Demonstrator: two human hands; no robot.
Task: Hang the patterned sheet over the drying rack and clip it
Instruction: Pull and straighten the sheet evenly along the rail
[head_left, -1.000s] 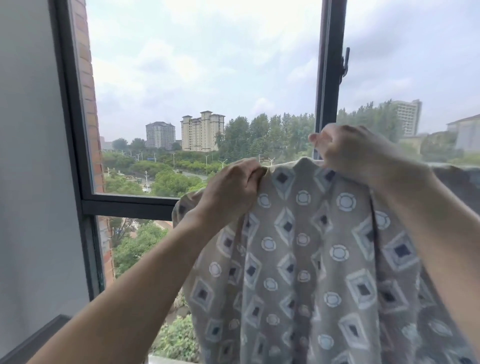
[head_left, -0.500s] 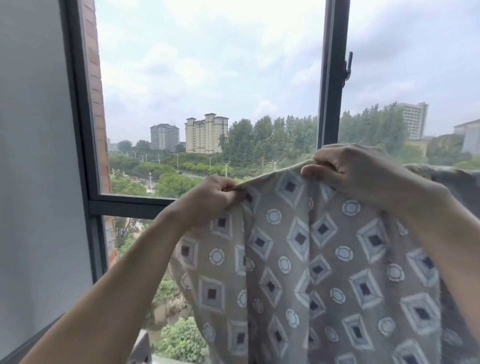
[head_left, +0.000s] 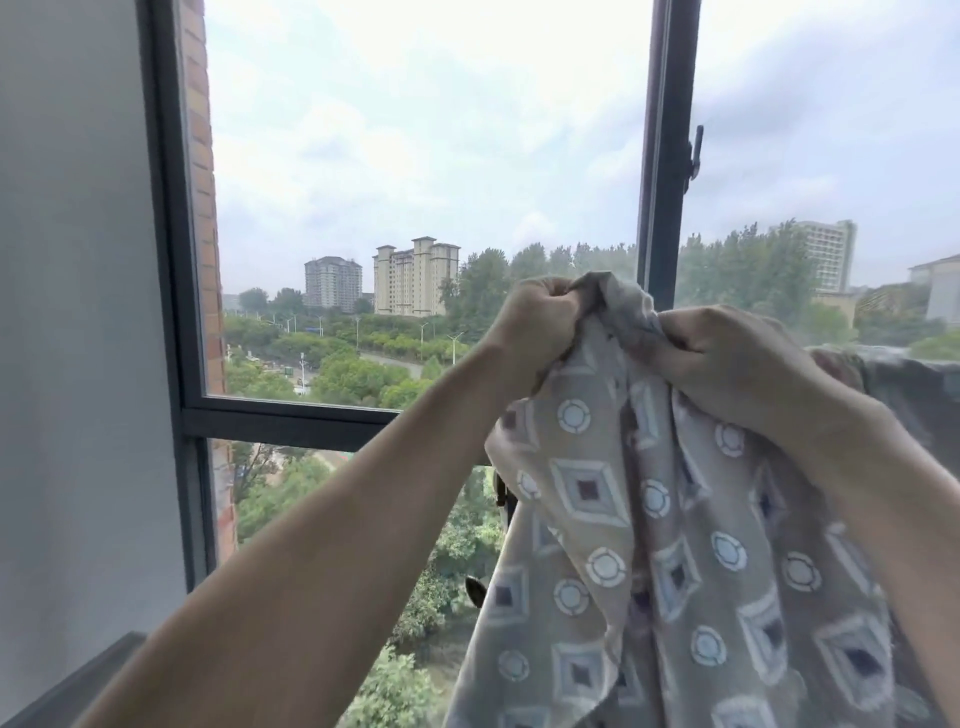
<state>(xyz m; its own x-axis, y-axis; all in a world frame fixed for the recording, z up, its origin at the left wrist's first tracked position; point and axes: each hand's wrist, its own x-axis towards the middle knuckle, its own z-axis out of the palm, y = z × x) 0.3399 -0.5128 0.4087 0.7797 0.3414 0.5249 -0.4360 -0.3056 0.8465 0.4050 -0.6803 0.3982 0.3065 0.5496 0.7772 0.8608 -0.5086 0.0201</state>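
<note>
The patterned sheet (head_left: 634, 545), grey-beige with white circles and diamond shapes, hangs in front of the window at the right. My left hand (head_left: 537, 325) grips its bunched top edge in a fist. My right hand (head_left: 727, 364) grips the same gathered edge close beside it, the two fists almost touching. The fabric falls in folds below both hands to the bottom of the view. The drying rack itself is hidden; a small dark part (head_left: 501, 491) shows at the sheet's left edge.
A dark window frame (head_left: 280, 421) with a vertical post (head_left: 657, 156) and handle (head_left: 695, 153) stands right behind the sheet. A grey wall (head_left: 72, 312) fills the left. Dark fabric (head_left: 914, 384) hangs at the far right. A ledge (head_left: 72, 686) runs along the lower left.
My hands have come together and risen, bunching the sheet's top edge that was spread wide between them. The view has shifted right.
</note>
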